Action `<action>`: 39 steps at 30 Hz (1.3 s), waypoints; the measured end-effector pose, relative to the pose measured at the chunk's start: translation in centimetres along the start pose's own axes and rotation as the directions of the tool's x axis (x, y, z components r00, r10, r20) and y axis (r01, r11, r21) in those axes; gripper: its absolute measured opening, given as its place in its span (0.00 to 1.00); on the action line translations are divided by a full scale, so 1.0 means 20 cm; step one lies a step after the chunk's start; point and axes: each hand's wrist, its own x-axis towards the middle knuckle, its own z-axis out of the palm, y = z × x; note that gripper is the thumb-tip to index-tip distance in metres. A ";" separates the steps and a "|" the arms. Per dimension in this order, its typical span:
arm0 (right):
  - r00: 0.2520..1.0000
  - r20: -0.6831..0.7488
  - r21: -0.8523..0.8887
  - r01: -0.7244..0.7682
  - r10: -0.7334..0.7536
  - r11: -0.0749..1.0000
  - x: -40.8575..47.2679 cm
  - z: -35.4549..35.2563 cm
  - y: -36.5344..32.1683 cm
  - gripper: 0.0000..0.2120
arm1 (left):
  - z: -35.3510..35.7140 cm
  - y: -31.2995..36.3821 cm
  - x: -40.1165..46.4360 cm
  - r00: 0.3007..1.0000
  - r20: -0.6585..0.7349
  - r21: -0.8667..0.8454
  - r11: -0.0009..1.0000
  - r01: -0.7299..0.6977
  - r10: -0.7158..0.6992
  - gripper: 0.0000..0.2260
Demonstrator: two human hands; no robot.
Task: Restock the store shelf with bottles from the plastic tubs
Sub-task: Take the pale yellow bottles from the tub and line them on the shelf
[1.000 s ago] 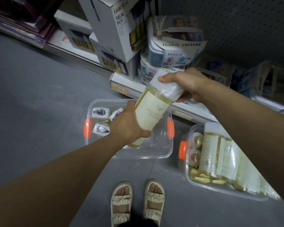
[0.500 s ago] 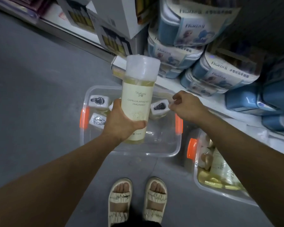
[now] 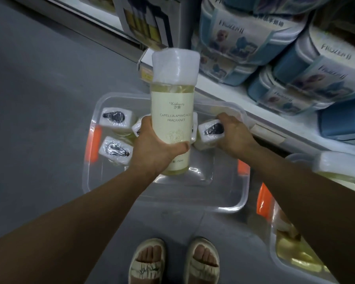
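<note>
Since before, right hand [image 3: 235,138] fingers now grip a tub [image 3: 230,201] bottle [image 3: 210,133]; left hand [image 3: 156,148] holds another upright above grey floor [image 3: 39,103].

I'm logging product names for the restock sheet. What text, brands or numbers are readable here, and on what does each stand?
"Xishuang", with two Chinese characters beneath: label of the tall bottle that the left hand holds.
"CAMELLIA AMINO AC…" (cut off at the edge) and "FRAGRANCE": same label.
"750ml": bottom of that label, small.
"FROZEN II": sleeves of the blue lunch boxes on the shelf.
Chinese text on those sleeves, the yellow shelf tag: too blurred to read.
</note>
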 end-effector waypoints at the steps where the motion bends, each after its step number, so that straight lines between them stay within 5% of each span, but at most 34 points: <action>1: 1.000 -0.029 0.030 0.010 -0.009 0.999 0.01 0.02 0.01 0.30 | 0.01 -0.01 0.01 1.000 -0.007 -0.006 1.000 0.001 -0.001 0.38; 11: 0.973 -0.148 0.451 -0.091 0.175 0.888 -0.11 -0.05 -0.03 0.21 | -0.06 0.01 -0.02 1.000 0.017 0.069 0.997 -0.026 0.025 0.33; 19: 0.953 -0.203 0.679 -0.027 0.224 0.733 -0.35 -0.44 -0.12 0.17 | -0.21 0.22 -0.20 1.000 0.004 0.074 0.997 -0.012 0.011 0.35; 28: 0.962 -0.235 0.700 0.070 0.136 0.711 -0.66 -1.00 -0.40 0.13 | -0.52 0.65 -0.48 0.998 -0.028 0.092 0.994 -0.053 0.056 0.33; 39: 0.952 -0.295 0.508 0.225 -0.077 0.832 -1.12 -1.67 -1.01 0.15 | -1.01 1.24 -0.87 0.986 -0.105 0.018 0.992 -0.125 0.127 0.32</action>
